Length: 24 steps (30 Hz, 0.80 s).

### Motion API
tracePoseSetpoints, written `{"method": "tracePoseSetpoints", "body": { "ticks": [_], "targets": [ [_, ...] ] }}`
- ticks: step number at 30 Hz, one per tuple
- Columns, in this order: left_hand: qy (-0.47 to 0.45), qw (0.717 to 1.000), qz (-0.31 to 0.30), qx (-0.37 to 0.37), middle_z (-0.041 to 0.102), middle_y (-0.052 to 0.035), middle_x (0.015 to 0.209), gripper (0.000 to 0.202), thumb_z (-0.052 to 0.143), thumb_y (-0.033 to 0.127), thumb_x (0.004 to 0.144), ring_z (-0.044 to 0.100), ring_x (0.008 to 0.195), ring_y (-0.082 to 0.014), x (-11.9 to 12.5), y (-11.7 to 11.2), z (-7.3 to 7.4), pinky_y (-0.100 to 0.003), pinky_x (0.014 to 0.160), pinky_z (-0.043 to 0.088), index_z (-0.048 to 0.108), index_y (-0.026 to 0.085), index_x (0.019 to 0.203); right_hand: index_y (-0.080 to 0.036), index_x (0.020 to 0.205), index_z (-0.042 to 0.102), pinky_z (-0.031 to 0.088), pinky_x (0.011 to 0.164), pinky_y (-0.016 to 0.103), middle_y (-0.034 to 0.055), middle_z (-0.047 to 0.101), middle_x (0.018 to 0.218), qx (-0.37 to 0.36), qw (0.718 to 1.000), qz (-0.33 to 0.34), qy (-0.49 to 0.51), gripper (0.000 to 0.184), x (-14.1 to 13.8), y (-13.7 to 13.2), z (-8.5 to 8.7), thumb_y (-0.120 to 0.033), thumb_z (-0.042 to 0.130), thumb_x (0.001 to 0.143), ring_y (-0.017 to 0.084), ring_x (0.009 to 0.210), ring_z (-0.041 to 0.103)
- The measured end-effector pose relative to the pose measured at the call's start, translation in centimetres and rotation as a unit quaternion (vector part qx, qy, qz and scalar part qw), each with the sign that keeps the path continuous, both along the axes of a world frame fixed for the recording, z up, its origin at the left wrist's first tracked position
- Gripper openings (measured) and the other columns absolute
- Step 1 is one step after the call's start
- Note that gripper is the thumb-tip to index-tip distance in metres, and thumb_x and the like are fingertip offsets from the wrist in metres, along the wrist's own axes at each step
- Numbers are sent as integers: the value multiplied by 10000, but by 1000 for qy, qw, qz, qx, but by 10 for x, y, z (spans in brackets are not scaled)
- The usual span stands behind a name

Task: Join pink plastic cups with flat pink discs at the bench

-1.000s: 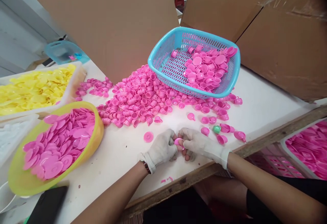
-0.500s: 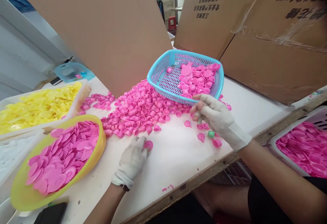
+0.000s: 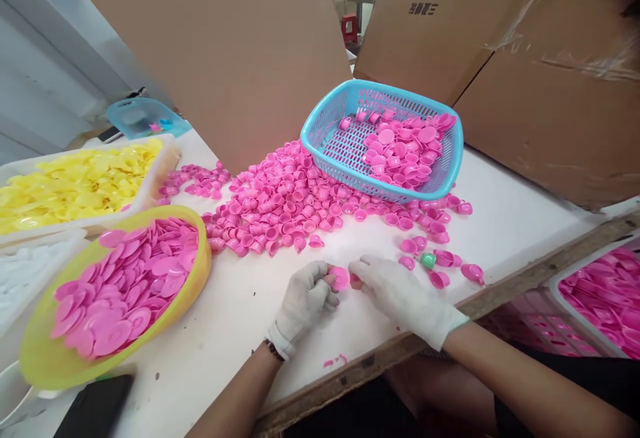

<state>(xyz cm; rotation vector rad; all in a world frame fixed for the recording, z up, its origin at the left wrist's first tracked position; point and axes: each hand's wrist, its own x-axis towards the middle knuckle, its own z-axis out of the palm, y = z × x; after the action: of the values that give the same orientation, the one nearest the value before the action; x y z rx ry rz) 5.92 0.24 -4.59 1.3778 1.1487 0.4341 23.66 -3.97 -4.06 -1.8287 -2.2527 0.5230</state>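
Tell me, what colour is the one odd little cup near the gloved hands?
Green: the odd cup among pink cups, seen in the head view.

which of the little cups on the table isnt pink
The green cup, alone among pink ones just right of the right hand near the table edge.
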Motion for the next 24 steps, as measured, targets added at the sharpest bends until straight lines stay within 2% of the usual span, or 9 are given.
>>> {"method": "tracePoseSetpoints", "body": {
  "ticks": [2,4,7,9,12,15,18,20,24],
  "targets": [
    [-25,999,7,47,591,7,612,150,453,269,862,573,519,-105,-3,-2,0,-219,525,478,553,158,869,-194,885,586,419,712,253,32,618,856,5,995,-25,98,155,0,-9,-1,-113,462,841,146,772,579],
    [-37,982,1,184,626,-22,723,123,472,216,859,615,642,-117,-4,-4,3,-237,622,510,583,161,850,-188,849,581,428,657,250,24,622,809,-21,973,-96,211,153,2,-12,5,-185,429,869,134,705,577],
    [-56,904,-70,417,644,-63,923,194,458,107,848,619,873,-140,1,-7,12,-257,783,511,633,180,886,-181,790,554,376,457,218,-5,596,679,-156,898,-159,379,219,7,-7,20,-295,391,882,93,490,510],
    [-56,873,-114,470,634,-80,992,245,427,83,851,605,939,-153,6,-7,19,-269,821,507,641,184,914,-177,813,552,341,401,192,-26,564,618,-212,852,-151,454,174,9,-3,27,-303,439,851,76,441,483],
    [-8,923,-77,376,630,-78,928,204,436,134,857,625,816,-150,11,-7,21,-278,752,526,615,172,946,-170,873,555,370,418,176,-45,532,575,-197,842,-160,476,137,9,0,20,-278,502,808,72,447,495],
    [16,993,-48,107,593,-19,732,191,445,260,871,592,535,-113,12,-8,14,-244,521,509,555,162,991,-177,922,559,355,394,170,-51,527,568,-188,863,-189,429,159,5,0,-2,-235,475,800,70,426,490],
    [-5,994,-64,-83,565,7,636,191,488,317,842,572,451,-106,15,-8,7,-207,420,463,518,147,925,-189,814,568,362,405,172,-47,539,596,-163,902,-163,366,108,2,0,-22,-201,466,781,64,437,492],
    [-17,991,-59,-123,568,12,588,176,529,306,812,581,453,-106,18,-7,4,-199,431,470,500,146,879,-190,737,551,361,408,171,-45,542,614,-156,916,-141,341,91,1,1,-26,-202,470,778,61,447,488],
    [-40,981,-46,-183,597,12,599,184,592,252,745,599,473,-112,21,0,-1,-206,440,487,464,161,841,-198,747,518,345,369,171,-54,536,614,-223,903,-135,342,86,0,4,-18,-202,446,794,53,397,465]
  ]
}}
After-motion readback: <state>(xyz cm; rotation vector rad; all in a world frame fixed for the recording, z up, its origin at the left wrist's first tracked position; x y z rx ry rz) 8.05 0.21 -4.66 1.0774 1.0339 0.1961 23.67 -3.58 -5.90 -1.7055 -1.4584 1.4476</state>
